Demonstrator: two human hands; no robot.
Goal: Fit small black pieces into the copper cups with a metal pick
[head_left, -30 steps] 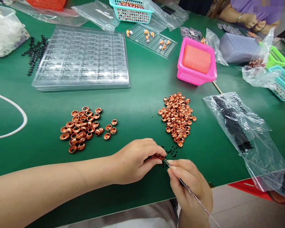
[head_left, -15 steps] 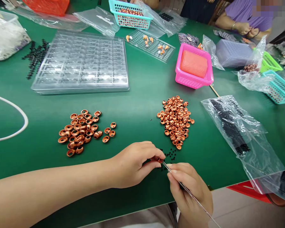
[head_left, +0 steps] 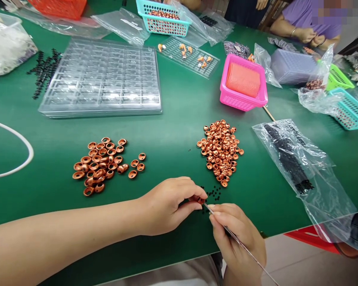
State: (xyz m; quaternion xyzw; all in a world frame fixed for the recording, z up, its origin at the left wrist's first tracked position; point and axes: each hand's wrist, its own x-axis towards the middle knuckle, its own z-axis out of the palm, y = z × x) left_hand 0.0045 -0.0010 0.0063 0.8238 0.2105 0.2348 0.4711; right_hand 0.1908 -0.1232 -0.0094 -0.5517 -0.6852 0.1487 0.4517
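Note:
Between thumb and fingertips, my left hand (head_left: 173, 204) pinches one small copper-coloured cup-shaped piece (head_left: 201, 200), partly hidden by the fingers. My right hand (head_left: 240, 234) is closed round a pair of thin metal tweezers (head_left: 241, 248), whose tip meets the copper piece. Tiny black bits (head_left: 215, 193) lie scattered on the table just beyond my fingertips. Behind them is a dense pile of copper-coloured pieces (head_left: 220, 151). Further left lies a looser group of similar cups (head_left: 100, 163), most showing their hollow side.
Stacked clear plastic trays (head_left: 101, 79) lie at the back left. A pink basket (head_left: 243, 104) holds an orange-red roll (head_left: 243, 79). At right is a plastic bag (head_left: 289, 159) of black parts. A person in a purple top (head_left: 304, 24) sits across the table (head_left: 173, 131).
The tweezers and my right hand have shifted very slightly left. My left hand keeps the copper piece in the same place.

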